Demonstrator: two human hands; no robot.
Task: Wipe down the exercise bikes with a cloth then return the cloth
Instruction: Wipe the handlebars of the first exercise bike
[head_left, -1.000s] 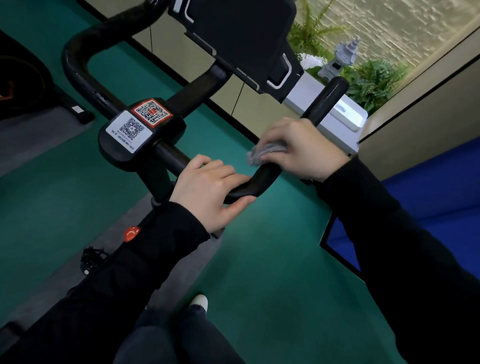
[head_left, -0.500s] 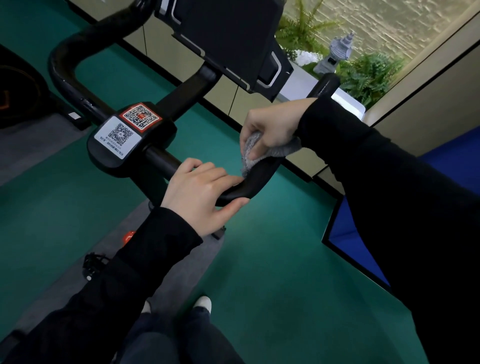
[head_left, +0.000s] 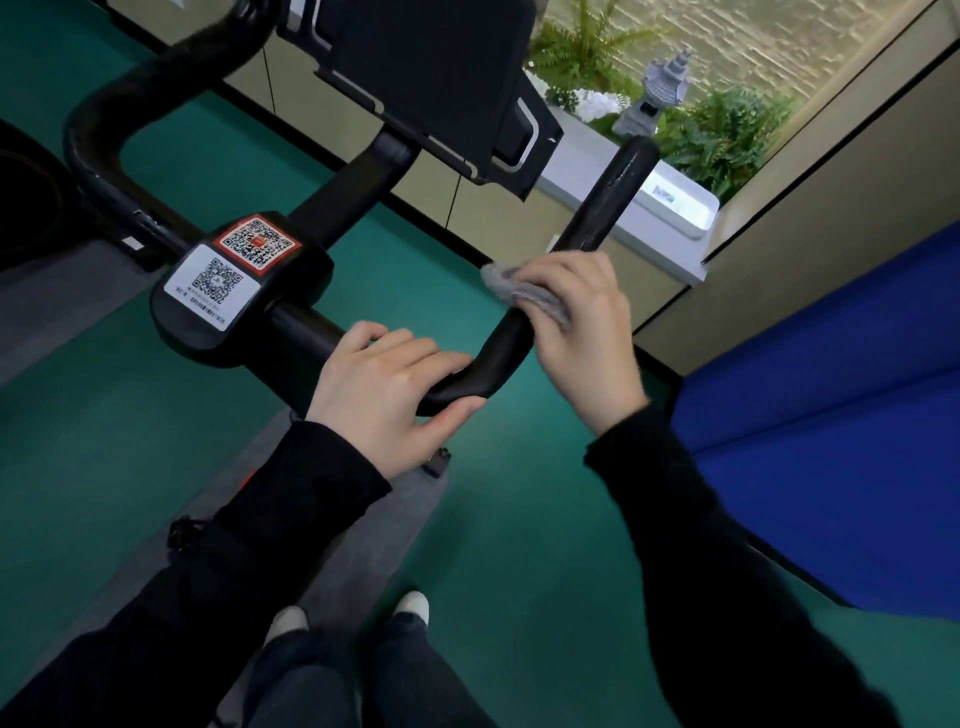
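My left hand (head_left: 384, 389) is wrapped over the bend of the black padded handlebar (head_left: 613, 202), fingers on top and thumb underneath. My right hand (head_left: 582, 332) is closed round a crumpled grey cloth (head_left: 519, 291) and holds it against the right arm of that bar, just above the bend. A tuft of the cloth pokes out past my fingers on the inner side. The two hands are near each other but apart, with a short run of bare bar between them.

Beyond my right hand the bar arm runs up and away, bare, to its rounded end, which sits in front of a white box (head_left: 670, 202) on a ledge. Left of my left hand the bar enters a black clamp block with two QR stickers (head_left: 234, 280). A stem rises from the block to a black console panel (head_left: 431, 78), whose lower corner overhangs the gap between stem and right arm, so room there is tight. The far loop of the bar curves off to the left.

Under the hands I see open green floor (head_left: 519, 519). A blue padded mat (head_left: 831, 389) with a dark edge lies close beside my right sleeve. A grey floor mat (head_left: 374, 530) lies under the bike. Two white shoe toes (head_left: 410, 608) stand at its near end. A stone lantern ornament (head_left: 657, 88) stands among green ferns (head_left: 727, 135) behind the ledge.
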